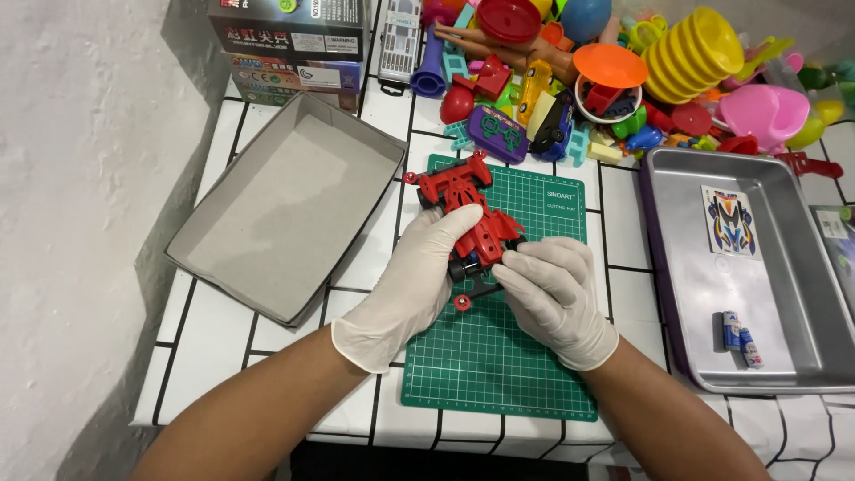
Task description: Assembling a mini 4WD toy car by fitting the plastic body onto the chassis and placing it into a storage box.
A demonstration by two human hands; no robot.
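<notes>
A red toy race car chassis with black wheels lies on a green cutting mat in the middle of the tiled table. My left hand, in a white glove, grips the car's near part from the left. My right hand, also gloved, presses its fingertips against the car's near right side by a black wheel. The car's far end with small red rollers points away from me.
An open grey cardboard box lid lies at the left. A metal tray at the right holds a sticker sheet and two batteries. A heap of colourful plastic toys and stacked boxes fill the far edge.
</notes>
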